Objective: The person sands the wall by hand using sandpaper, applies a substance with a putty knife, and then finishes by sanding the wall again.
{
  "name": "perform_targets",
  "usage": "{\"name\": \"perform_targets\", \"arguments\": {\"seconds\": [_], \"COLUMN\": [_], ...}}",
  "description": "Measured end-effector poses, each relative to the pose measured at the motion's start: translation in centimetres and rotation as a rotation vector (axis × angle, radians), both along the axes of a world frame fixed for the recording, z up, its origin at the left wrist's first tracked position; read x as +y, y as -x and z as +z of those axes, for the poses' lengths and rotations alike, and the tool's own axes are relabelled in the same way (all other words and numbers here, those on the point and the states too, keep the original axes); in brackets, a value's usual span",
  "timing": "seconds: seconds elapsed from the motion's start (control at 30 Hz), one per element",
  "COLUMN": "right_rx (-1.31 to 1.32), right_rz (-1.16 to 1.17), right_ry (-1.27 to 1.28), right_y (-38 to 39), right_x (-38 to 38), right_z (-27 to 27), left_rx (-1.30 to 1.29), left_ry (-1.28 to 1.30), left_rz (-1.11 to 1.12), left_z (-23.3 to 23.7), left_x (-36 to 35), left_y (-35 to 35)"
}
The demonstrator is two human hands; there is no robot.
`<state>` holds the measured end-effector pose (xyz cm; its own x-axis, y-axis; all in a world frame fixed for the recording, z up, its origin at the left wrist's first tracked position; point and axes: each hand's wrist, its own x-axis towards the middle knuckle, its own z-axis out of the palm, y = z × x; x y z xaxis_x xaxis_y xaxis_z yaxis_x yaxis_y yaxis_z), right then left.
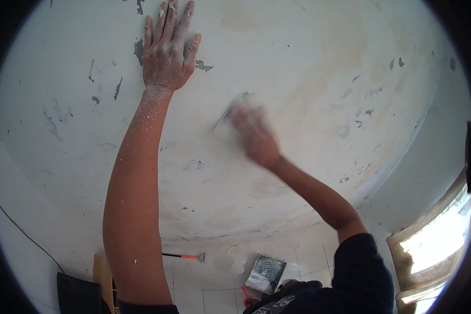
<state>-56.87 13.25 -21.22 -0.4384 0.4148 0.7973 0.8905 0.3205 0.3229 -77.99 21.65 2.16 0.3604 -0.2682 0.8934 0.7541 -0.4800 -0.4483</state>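
My left hand (167, 57) lies flat against the white wall (214, 172), fingers spread and dusted with white powder. It holds nothing. Lower and to the right, my right hand (255, 133) is smeared by motion, its fingers wrapped round a scraper (224, 118). Only the thin, flat blade of that tool shows, its edge close to or against the wall; the handle is hidden in the hand. Around both hands the wall has grey chipped spots and faint tan patches.
On the tiled floor (204, 298) below lie a long-handled tool with an orange part (189, 256) and a whitish-smeared rectangular tray (266, 273). A bright window (439, 235) is at the right. A dark object (78, 293) and a wooden piece (102, 277) stand lower left.
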Motion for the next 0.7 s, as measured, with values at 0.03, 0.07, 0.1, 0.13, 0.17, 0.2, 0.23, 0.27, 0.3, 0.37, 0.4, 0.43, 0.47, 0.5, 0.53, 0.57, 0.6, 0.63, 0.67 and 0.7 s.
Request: {"name": "perform_targets", "arguments": {"seconds": [0.03,0.07,0.1,0.13,0.17,0.2,0.23,0.27,0.3,0.37,0.4,0.43,0.47,0.5,0.53,0.57,0.6,0.63,0.67,0.7], "right_rx": [-0.065,-0.132,-0.133,-0.018,0.107,0.211,0.214,0.252,0.285,0.136,-0.097,-0.153,-0.213,-0.067,0.092,0.102,0.232,0.346,0.46,0.387], "right_rz": [0.091,0.18,0.208,0.146,0.086,-0.002,-0.007,-0.006,-0.002,0.032,0.185,0.236,0.29,0.183,0.074,0.066,0.036,0.007,-0.021,0.163], "right_ry": [0.085,0.163,0.156,0.054,-0.038,-0.234,-0.228,-0.272,-0.321,0.003,0.156,0.183,0.201,0.114,0.032,0.027,-0.14,-0.312,-0.488,-0.187], "right_y": [1.1,1.8,0.8,-0.3,-1.6,-3.6,-3.3,-2.9,-2.4,1.3,3.1,2.5,1.5,-0.2,-1.4,-1.8,-2.3,-3.0,-3.3,-0.9], "right_x": [-0.6,-0.9,-0.5,-0.4,-0.7,-0.4,-0.2,0.5,1.5,1.5,0.2,-0.2,-0.3,-0.4,-0.4,0.4,1.0,1.5,1.8,2.3], "right_z": [-1.7,-3.0,-2.1,-0.1,2.3,4.5,4.0,3.4,2.8,-2.4,-5.1,-4.9,-4.2,-1.5,0.8,1.5,2.2,3.2,3.7,-0.3], "left_rx": [0.008,0.014,0.012,-0.002,-0.007,0.001,0.003,-0.004,-0.016,-0.003,-0.005,0.001,0.004,-0.003,-0.014,-0.017,-0.011,-0.009,-0.003,0.001], "left_ry": [0.019,0.031,0.014,0.04,0.077,0.078,0.071,0.063,0.064,0.062,0.067,0.06,0.044,0.024,0.05,0.084,0.081,0.083,0.084,0.094], "left_rz": [-0.01,-0.023,-0.026,-0.007,0.012,0.011,0.014,0.014,0.01,0.009,0.005,0.002,0.003,0.007,0.013,0.012,-0.002,0.025,0.051,0.046], "left_z": [-0.1,0.1,0.2,0.1,0.1,0.1,0.1,0.1,0.2,0.1,-0.1,-0.2,0.1,0.6,0.5,0.1,-0.1,0.0,0.1,0.2], "left_x": [0.0,0.1,0.0,-0.2,-0.2,-0.1,-0.1,-0.2,-0.2,-0.3,-0.4,-0.4,-0.3,-0.3,-0.5,-0.7,-0.8,-0.8,-0.8,-1.2], "left_y": [0.1,0.1,0.1,0.0,0.1,0.2,0.2,0.1,0.1,0.2,0.1,0.2,0.3,0.4,0.4,0.2,0.0,0.1,0.1,0.0]}}
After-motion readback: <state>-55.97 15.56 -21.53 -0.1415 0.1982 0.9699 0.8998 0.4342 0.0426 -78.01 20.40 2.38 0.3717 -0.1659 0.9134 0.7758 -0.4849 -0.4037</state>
